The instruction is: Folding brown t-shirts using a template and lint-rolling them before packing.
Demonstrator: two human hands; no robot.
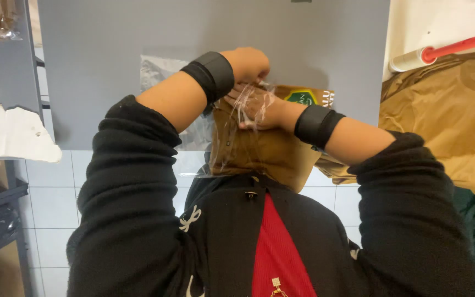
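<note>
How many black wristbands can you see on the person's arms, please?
2: one wristband on the left arm above the brown folded garment, one wristband on the right arm beside it. None seem hidden.

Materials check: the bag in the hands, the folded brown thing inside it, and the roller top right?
Clear bag: looks like thin glossy plastic film; it wrinkles and glints under the right hand.
Folded brown garment: matte woven or knit fabric, probably cotton-like; soft creases, no shine.
Lint roller: red handle looks like smooth moulded plastic; the white roll is likely paper, hard to confirm.
</note>
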